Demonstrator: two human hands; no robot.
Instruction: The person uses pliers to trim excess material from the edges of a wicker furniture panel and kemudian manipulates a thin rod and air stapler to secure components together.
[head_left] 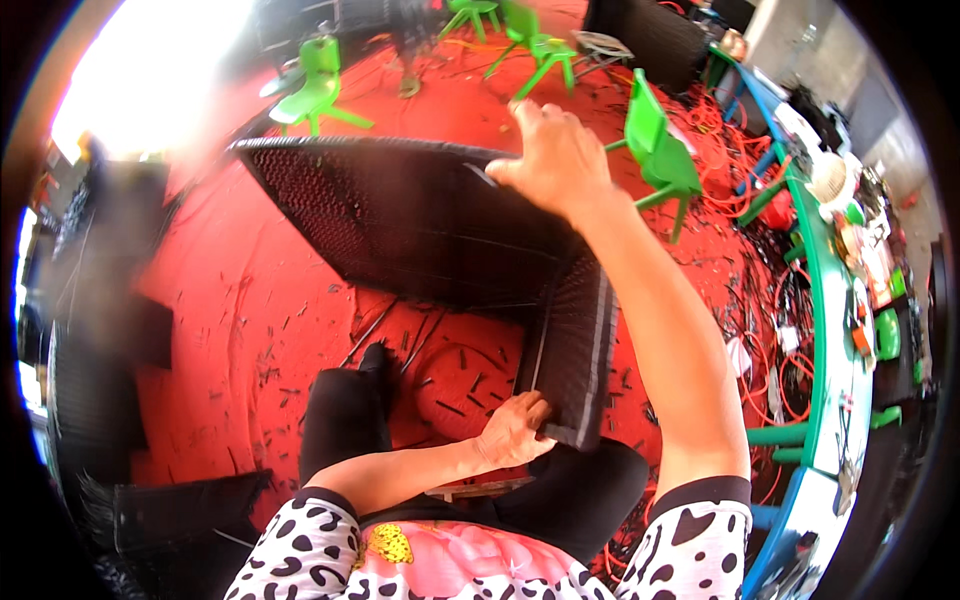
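A large black woven wicker piece (430, 240) stands in front of me, made of a long panel and a shorter side that meet at a corner. My left hand (515, 430) is closed on the near end of the short side, low by my knees. Over the far edge, close to the corner, my right hand (555, 160) is raised with thumb and fingers apart, and nothing shows in it. A thin pale line lies on the weave by its thumb. Whether that palm touches the edge cannot be made out.
Green plastic chairs (660, 150) stand on the red floor covering (230, 330), which is strewn with black scraps. Tangled red cords (720, 140) lie at right, beside a long green-edged table (835, 350) bearing clutter. More black woven pieces (190, 520) sit at left.
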